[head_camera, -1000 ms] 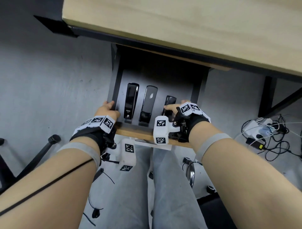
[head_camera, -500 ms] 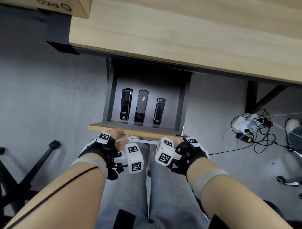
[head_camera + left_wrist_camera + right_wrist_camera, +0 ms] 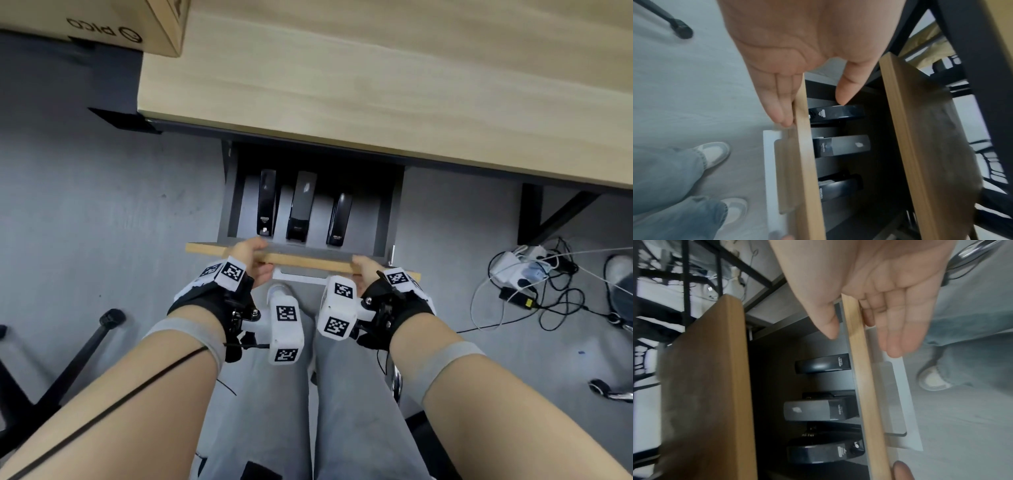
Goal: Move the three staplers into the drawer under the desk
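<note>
Three black staplers lie side by side in the open drawer (image 3: 233,205) under the desk: left (image 3: 266,205), middle (image 3: 301,207) and right (image 3: 340,219). My left hand (image 3: 251,257) is on the left part of the wooden drawer front (image 3: 308,262). Its straight fingers (image 3: 781,104) lie flat against the outer face, the thumb over the top edge. My right hand (image 3: 364,270) sits at the right part of the front, with fingers (image 3: 894,331) straight outside and the thumb inside. Neither hand holds a stapler. Their far ends lie in shadow under the desktop (image 3: 376,85).
A cardboard box (image 3: 102,24) stands on the desk's back left corner. A white handle (image 3: 770,162) runs along the drawer front. Chair base legs (image 3: 85,346) are on the floor at left, cables and a power strip (image 3: 524,274) at right. My legs are below the drawer.
My right hand has let go of the right stapler and my left has left the drawer's side. Both now sit on the drawer front, and the drawer has slid slightly in.
</note>
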